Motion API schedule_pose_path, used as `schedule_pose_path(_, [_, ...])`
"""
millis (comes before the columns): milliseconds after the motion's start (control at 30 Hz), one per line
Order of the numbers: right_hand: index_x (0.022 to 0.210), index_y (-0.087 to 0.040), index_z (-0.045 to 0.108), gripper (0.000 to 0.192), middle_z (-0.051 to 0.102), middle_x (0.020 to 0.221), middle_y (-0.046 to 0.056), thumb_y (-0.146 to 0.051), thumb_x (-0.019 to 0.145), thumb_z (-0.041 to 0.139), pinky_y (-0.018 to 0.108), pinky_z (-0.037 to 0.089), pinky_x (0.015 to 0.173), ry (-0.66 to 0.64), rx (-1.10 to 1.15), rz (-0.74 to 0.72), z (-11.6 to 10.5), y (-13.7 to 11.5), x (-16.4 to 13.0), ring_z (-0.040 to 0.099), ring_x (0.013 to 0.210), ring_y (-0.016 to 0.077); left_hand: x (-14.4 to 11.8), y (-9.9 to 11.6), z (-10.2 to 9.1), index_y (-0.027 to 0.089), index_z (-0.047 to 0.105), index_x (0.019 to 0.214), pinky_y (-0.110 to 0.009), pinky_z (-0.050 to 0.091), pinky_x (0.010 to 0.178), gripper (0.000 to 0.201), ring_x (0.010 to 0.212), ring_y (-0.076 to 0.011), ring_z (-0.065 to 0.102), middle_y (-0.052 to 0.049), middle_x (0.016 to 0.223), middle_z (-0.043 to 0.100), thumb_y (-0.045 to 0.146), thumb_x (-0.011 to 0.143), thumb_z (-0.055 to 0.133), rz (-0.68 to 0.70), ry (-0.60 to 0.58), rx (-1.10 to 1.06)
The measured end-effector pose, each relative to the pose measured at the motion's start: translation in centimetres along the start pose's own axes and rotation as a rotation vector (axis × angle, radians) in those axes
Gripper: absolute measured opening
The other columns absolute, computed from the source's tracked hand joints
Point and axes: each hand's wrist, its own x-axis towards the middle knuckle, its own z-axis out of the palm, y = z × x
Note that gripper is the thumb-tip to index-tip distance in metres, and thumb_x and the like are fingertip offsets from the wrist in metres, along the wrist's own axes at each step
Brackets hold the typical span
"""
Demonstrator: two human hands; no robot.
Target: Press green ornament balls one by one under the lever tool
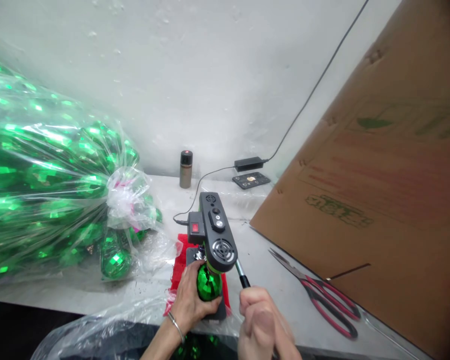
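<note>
A shiny green faceted ball ornament sits under the round front end of a small black bench press machine. My left hand, with a bangle at the wrist, is closed around the ball from the left and below. To the right, my right hand is wrapped round the black-gripped metal lever of the machine. A red cloth lies under the machine's base. The top of the ball is hidden beneath the machine's head.
A big clear plastic bag of green ornaments lies at left. A small bottle, a phone and a power adapter are by the wall. Red-handled scissors lie beside a tilted cardboard box. An opened plastic bag hangs at the front edge.
</note>
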Motion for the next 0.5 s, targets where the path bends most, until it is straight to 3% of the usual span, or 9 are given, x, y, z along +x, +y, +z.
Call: schedule_pose_path(500, [0.068,-0.021,0.038,0.041,0.034,0.063,-0.005,-0.003,0.104,0.047,0.025,0.026,0.05,-0.015,-0.026,0.002,-0.01,-0.21,0.12,0.035,0.053,0.0065,-0.2,-0.91,0.45,0.019,0.06,0.137,-0.058,0.061,0.104,0.078,0.115,-0.0365,0.072,-0.013,0.124,0.073,0.026,0.063,0.086,0.036,0.035,0.008])
